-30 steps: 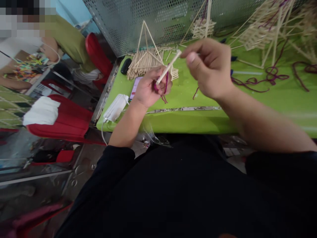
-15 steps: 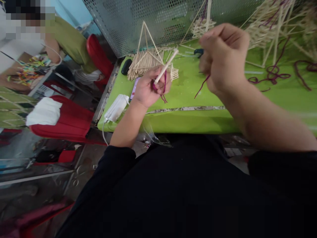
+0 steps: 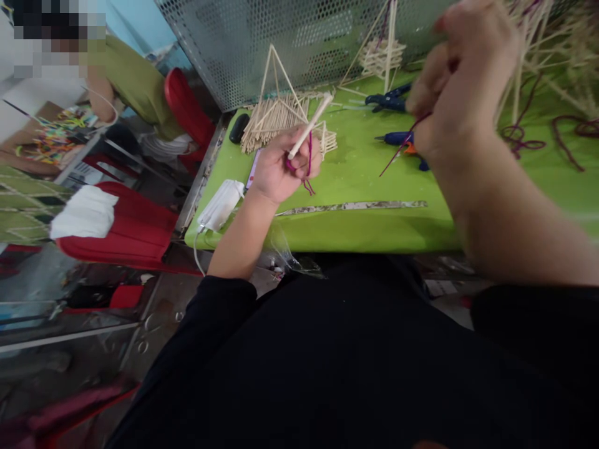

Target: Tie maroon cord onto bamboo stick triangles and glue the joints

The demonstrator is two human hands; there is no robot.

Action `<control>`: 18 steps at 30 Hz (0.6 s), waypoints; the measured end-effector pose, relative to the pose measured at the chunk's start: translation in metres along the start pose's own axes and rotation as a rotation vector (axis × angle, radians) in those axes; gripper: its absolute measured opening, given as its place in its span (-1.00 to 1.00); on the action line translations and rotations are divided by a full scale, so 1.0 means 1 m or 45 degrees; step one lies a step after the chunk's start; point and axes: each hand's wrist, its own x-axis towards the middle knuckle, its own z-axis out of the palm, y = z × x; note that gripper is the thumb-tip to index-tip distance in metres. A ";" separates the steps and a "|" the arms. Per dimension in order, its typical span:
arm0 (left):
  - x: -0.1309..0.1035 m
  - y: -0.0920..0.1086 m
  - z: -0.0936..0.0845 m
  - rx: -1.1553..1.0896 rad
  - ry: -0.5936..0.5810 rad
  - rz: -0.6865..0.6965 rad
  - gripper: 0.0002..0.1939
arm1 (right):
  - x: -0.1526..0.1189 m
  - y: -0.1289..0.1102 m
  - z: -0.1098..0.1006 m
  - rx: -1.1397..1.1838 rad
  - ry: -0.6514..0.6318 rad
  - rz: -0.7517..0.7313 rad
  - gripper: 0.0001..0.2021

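Observation:
My left hand [image 3: 287,163] is closed around a short pale wooden stick [image 3: 309,128], which slants up to the right. Purple yarn loops over its fingers, and the loose ends [image 3: 309,186] dangle beneath. Raised above the table's right half, my right hand [image 3: 461,87] is a curled fist. A strand of purple yarn [image 3: 397,153] trails down from it. The hand's own fingers hide part of what it grips. Behind the left hand lies a pile of wooden sticks [image 3: 276,115], with a triangular stick frame [image 3: 285,75] standing on it.
Two dark blue tools, one glue-gun-like [image 3: 388,101] and one with an orange part [image 3: 397,138], lie by my right hand on the green table [image 3: 346,231]. Stick structures [image 3: 381,57] stand along the perforated metal panel [image 3: 299,43]. A face mask [image 3: 219,204] lies left; another person [image 3: 135,81] sits beyond.
My right hand has moved up and to the right, drawing its yarn along and uncovering the blue tools. The left hand with the stick has stayed nearly still.

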 end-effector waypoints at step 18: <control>-0.001 -0.006 0.005 -0.059 -0.033 -0.002 -0.31 | -0.034 0.031 0.066 -0.062 -0.035 -0.207 -0.74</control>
